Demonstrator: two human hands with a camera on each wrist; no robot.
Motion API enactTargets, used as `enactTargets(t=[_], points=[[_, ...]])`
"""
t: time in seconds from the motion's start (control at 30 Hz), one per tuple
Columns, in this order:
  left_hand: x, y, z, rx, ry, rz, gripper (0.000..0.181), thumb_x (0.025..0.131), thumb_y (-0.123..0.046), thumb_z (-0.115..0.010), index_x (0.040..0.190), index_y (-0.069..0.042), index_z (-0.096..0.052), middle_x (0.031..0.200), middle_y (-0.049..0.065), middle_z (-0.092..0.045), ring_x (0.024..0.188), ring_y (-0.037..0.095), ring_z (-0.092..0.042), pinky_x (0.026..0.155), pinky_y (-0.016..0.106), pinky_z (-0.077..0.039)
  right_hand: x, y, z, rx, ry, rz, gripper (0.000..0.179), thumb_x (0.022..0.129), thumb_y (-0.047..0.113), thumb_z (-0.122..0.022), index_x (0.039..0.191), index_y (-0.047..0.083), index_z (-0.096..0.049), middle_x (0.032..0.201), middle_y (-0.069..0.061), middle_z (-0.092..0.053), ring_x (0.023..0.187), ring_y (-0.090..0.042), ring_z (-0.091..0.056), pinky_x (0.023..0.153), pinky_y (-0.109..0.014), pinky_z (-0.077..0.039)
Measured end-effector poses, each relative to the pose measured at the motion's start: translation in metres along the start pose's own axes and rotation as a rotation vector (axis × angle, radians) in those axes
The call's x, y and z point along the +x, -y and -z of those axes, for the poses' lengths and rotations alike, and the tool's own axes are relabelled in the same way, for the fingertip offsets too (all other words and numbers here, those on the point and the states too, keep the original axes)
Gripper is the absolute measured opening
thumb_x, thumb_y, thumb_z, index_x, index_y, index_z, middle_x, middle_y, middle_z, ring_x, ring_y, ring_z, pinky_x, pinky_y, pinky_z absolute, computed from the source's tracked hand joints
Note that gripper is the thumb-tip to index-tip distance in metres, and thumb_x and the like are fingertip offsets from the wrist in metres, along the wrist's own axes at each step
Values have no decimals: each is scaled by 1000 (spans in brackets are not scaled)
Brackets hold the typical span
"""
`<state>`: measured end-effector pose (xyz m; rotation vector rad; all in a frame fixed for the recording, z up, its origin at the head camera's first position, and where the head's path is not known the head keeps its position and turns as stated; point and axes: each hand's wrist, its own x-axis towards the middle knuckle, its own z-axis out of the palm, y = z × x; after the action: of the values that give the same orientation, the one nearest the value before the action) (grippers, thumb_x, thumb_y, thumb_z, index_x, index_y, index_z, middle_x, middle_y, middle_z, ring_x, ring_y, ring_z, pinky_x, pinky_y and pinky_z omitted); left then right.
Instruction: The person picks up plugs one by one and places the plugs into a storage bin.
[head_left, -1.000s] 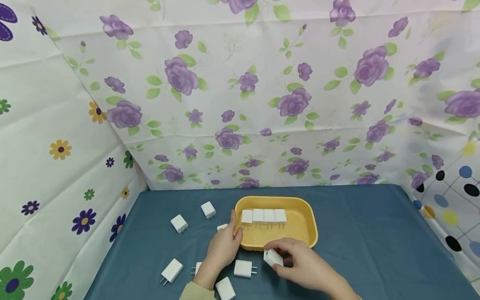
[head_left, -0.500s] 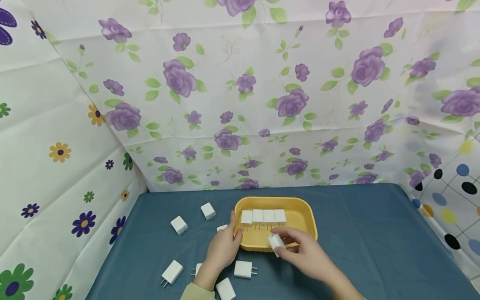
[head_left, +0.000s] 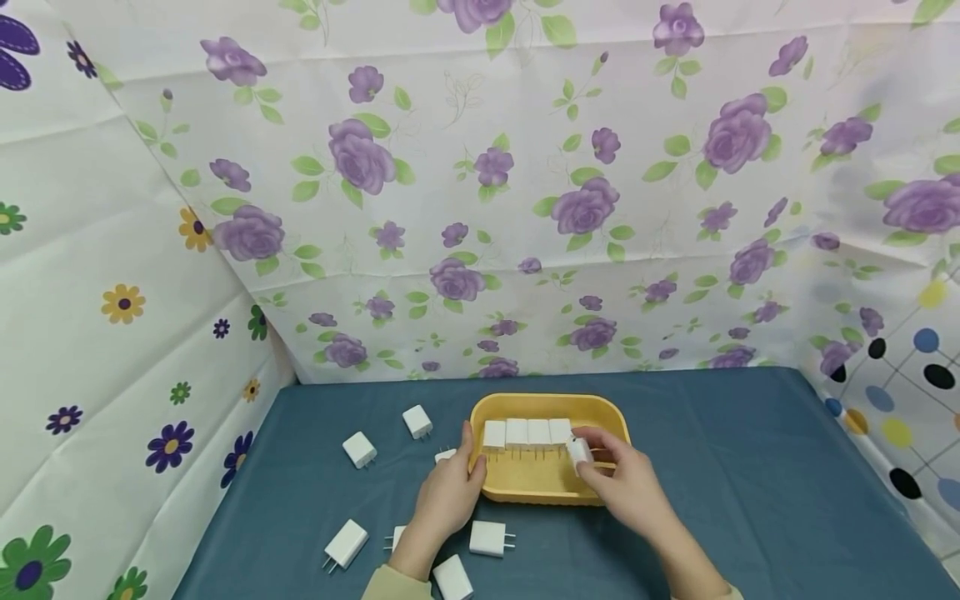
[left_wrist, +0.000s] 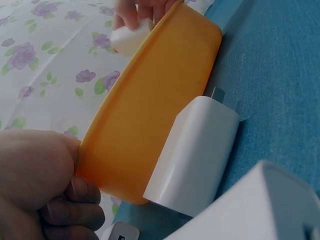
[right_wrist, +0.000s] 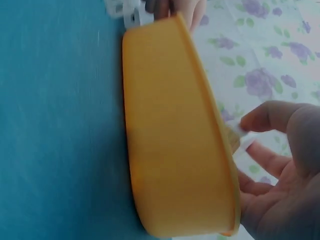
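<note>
A yellow plastic tray [head_left: 525, 485] stands on the blue tablecloth, with several white charger plugs [head_left: 527, 432] in a row inside, prongs toward the near side. My left hand [head_left: 447, 493] grips the tray's left rim; the left wrist view shows its fingers curled at the tray's wall [left_wrist: 150, 100]. Between thumb and fingertips, my right hand [head_left: 628, 479] pinches another white charger plug [head_left: 577, 455] over the tray's right part, close to the right end of the row. In the right wrist view the tray's side [right_wrist: 175, 125] hides most of that plug.
Loose white plugs lie left of and in front of the tray, among them a plug [head_left: 347, 543] at the front left, one [head_left: 489, 538] near the tray's front and one [head_left: 417, 422] farther back. Flowered sheets [head_left: 465, 208] wall in the table's back and sides.
My right hand has carried its charger plug from in front of the tray up over the near rim and rightward, to beside the row. My left hand stays at the tray's left rim.
</note>
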<state>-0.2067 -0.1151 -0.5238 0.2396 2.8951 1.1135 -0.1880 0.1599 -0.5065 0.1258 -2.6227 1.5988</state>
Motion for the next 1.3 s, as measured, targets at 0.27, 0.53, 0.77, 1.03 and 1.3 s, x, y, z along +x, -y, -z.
enactTargets(t=[0.27,0.53,0.77,1.03,1.3], points=[[1,1,-1,-7,6,1,67,113,-27,-55,169,-1,-27,57,-1,-45,44,14,-37,46,31,-27,24,-6,-8,-393,-120,19,52,101,15,-72,150,4,-59,129,-20,-69,102,-35,-71,85,-53,-59],[1,2,0,-18,25,10,67,114,-27,-54,169,-2,-26,57,-1,-46,44,14,-36,46,31,-28,34,-4,-25,-629,-186,-47,42,103,14,-73,141,-1,-63,117,-25,-71,90,-44,-72,77,-60,-58],[0,2,0,-17,3,-9,68,113,-25,-57,168,0,-27,58,-2,-44,44,13,-36,46,30,-27,41,-9,-30,-662,-206,-100,36,105,19,-70,135,-1,-66,100,-22,-76,79,-40,-73,69,-57,-58],[0,1,2,-19,2,-3,70,112,-27,-58,169,-1,-27,60,-1,-46,45,13,-36,47,30,-27,42,-10,-31,-650,-155,-128,42,102,15,-66,143,5,-63,73,-9,-65,53,-25,-57,51,-44,-47],[-1,1,1,-28,5,-20,70,112,-26,-58,168,1,-27,58,-2,-46,45,13,-37,46,31,-27,42,-10,-32,-678,-125,-181,45,100,15,-72,144,9,-63,102,-13,-76,66,-26,-64,58,-47,-53]])
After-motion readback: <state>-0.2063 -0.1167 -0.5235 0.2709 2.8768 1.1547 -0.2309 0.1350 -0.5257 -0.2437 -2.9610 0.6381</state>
